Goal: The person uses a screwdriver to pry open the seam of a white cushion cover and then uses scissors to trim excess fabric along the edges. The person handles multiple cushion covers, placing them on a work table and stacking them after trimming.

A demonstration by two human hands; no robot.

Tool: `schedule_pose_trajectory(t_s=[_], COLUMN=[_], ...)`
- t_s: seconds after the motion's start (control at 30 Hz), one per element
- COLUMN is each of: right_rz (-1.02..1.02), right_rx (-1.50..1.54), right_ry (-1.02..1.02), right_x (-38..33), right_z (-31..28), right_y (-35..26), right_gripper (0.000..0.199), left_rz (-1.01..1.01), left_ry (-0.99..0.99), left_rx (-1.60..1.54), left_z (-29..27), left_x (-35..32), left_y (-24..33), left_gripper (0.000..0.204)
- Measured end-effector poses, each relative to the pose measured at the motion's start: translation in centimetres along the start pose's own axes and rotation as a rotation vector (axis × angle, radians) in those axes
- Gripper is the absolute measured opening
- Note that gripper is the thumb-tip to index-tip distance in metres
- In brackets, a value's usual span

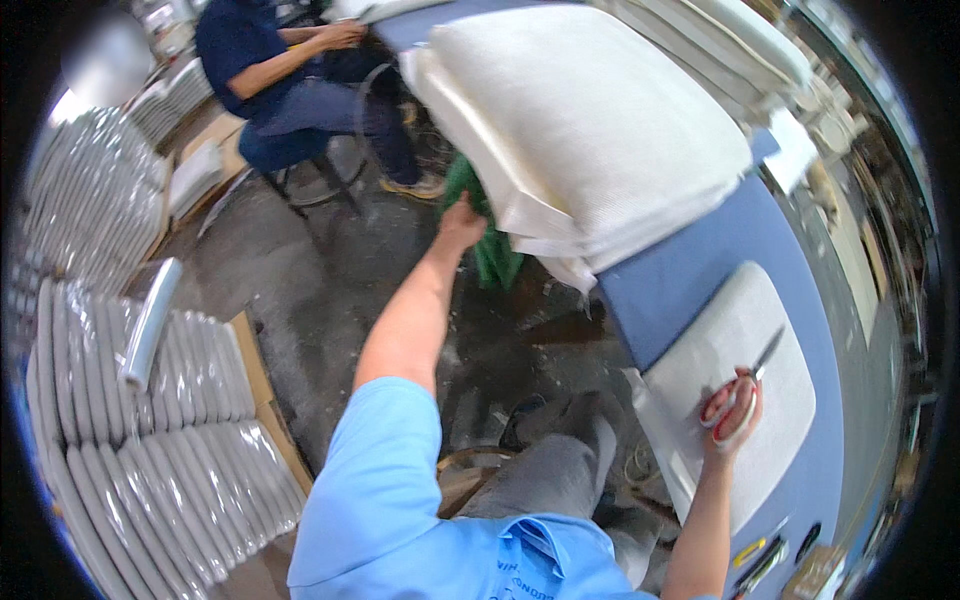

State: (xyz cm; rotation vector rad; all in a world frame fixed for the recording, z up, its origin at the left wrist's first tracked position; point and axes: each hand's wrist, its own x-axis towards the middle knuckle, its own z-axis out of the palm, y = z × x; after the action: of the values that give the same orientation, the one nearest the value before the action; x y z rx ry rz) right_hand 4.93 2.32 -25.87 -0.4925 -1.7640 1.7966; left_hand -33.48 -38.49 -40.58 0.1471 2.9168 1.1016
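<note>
Grey, stained concrete floor [330, 270] runs under me, and the long blue-topped work table [690, 280] is my landmark, curving along the right. On the table's far end sits a tall stack of cream-white woven fabric pieces [590, 120], its lower sheets hanging over the table's left edge. I've got my left hand [462, 222] stretched out to that overhanging edge, right at the bottom of the stack; its fingers are hidden against the cloth, so I cannot tell whether they grip or just touch. Just beyond the hand, below the table edge, something green [480, 225] shows, partly covered by the stack. On the table's near end lies a single flat white fabric panel with rounded corners [740, 370]. My right hand [735, 415] rests on it, fingers closed through the red handles of a pair of scissors [745, 385], blades pointing away from me across the panel. Left of the table, across the floor, rows of plastic-wrapped white bundles [150, 430] lie on cardboard. Beyond the table's far left corner, another person in a dark blue shirt [250, 50] sits on a stool.
</note>
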Motion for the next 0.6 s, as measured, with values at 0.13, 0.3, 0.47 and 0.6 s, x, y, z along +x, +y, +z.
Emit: schedule_pose_trajectory(t_s=[0.13,0.3,0.47,0.6], right_rz=[0.108,0.029,0.001,0.011], right_rx=[0.135,0.039,0.061,0.119], right_ry=[0.083,0.002,-0.024,-0.032], right_x=[-0.2,-0.5,-0.4,-0.6], right_z=[0.0,0.2,0.0,-0.1], right_y=[0.8,-0.1,-0.5,-0.7], right_gripper=[0.033,0.033,0.031,0.032], left_rz=[-0.007,0.039,0.135,0.428], left_ry=[-0.208,0.44,-0.184,0.026], left_rx=[0.256,-0.175,-0.657,-0.494], left_z=[1.9,2.1,6.6,8.2], left_x=[-4.0,-18.0,-30.1,-30.6], left_y=[-0.5,3.1,15.2,22.1], left_gripper=[0.046,0.026,0.019,0.03])
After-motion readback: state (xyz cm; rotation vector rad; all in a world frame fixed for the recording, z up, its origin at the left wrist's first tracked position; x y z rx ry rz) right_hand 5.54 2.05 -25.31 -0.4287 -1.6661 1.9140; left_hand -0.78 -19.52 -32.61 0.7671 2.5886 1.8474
